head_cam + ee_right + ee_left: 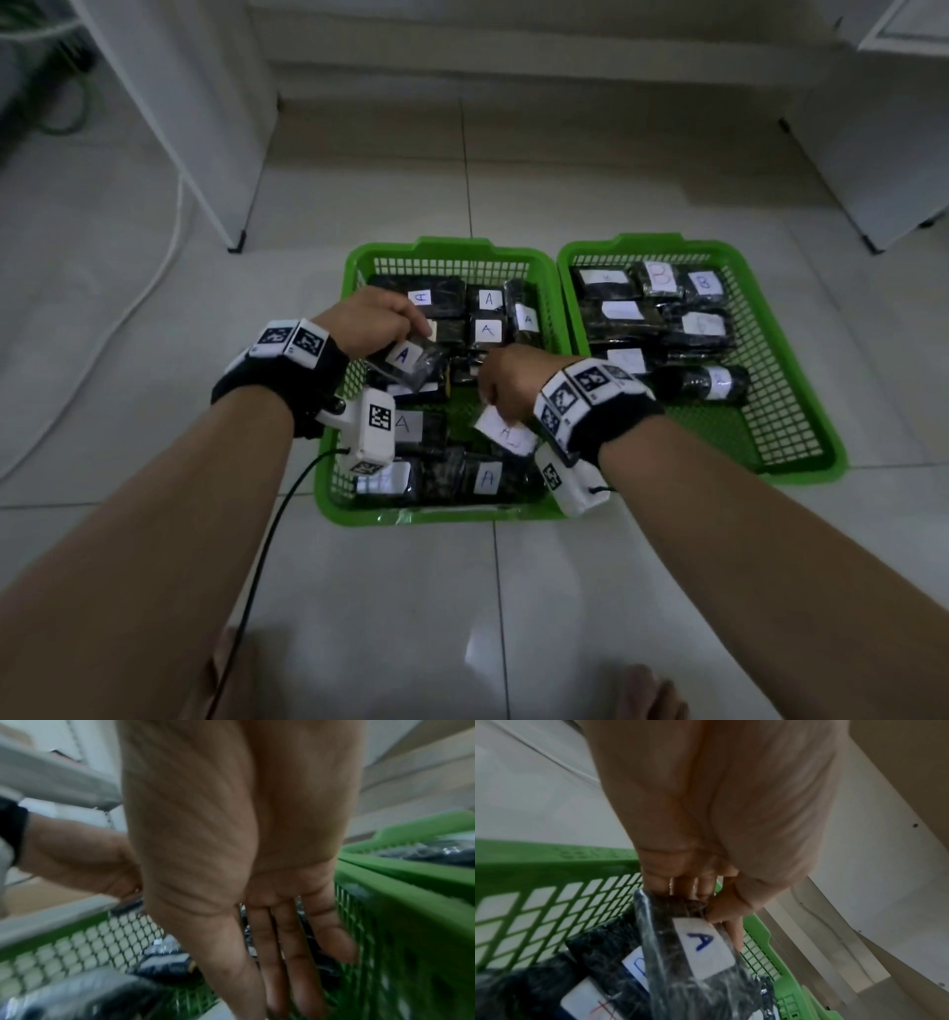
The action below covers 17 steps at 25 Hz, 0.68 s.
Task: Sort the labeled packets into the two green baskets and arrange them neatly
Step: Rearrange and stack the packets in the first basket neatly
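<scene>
— Our left fingers (pixel 680 886) pinch the top edge of a packet (pixel 706 953) marked A, thumb on the label side, so it hangs tilted over the left basket (pixel 339 318). Our right fingers (pixel 280 943) are stretched out straight, reaching down among the packets near the middle of that basket; from the head view we cannot tell whether they touch one.

— Then we should lay the held packet flat, label up, in a gap beside the other A packets (pixel 488 313), and square its edges to the row. The wrap looks slippery, so we should keep the pinch firm until it rests.

— Agreed. The right basket (pixel 801 411) holds packets that seem marked B, though several labels (pixel 621 311) are too faint to read.

— And our right hand (pixel 513 380) and wrist gear cover the loose label (pixel 506 434) below it, so whatever sits under there we cannot see.
</scene>
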{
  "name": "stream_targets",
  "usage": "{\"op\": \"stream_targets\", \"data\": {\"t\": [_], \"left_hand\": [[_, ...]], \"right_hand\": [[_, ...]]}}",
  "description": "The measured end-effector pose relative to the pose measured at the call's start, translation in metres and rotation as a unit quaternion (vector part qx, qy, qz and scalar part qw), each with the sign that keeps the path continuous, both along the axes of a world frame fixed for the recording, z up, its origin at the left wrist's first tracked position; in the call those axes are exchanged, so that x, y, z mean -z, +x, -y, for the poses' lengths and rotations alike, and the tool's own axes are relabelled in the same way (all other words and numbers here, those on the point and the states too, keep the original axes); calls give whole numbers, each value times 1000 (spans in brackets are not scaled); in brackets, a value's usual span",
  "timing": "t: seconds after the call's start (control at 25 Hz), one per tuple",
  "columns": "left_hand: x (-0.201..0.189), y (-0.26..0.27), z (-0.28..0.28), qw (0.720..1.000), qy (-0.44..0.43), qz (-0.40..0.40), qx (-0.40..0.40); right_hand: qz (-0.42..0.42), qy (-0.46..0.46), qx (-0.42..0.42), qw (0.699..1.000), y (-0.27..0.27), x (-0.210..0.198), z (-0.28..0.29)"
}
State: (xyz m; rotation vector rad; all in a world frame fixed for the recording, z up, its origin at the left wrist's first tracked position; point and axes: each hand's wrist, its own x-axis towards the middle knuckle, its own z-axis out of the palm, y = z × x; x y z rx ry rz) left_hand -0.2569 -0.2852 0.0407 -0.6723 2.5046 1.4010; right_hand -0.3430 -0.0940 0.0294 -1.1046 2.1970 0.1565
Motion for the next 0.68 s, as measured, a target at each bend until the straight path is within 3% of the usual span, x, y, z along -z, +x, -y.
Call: {"op": "stream_targets", "data": {"t": [0.12, 0.28, 0.44, 0.56, 0.68], "left_hand": [[-3, 2, 7, 1000, -17, -12, -13], [1, 9, 17, 997, -12, -54, -62], [6, 8, 23, 983, 30, -118, -140], [7, 3, 25, 959, -3, -184, -214], [5, -3, 28, 944, -71, -208, -246]], "right_hand": [[-11, -17, -29, 999, 6, -6, -2], [76, 105, -60, 990, 17, -6, -2], [86, 96, -64, 990, 26, -4, -1], [126, 79, -75, 986, 20, -18, 1], [164, -43, 58, 984, -7, -37, 0]]}}
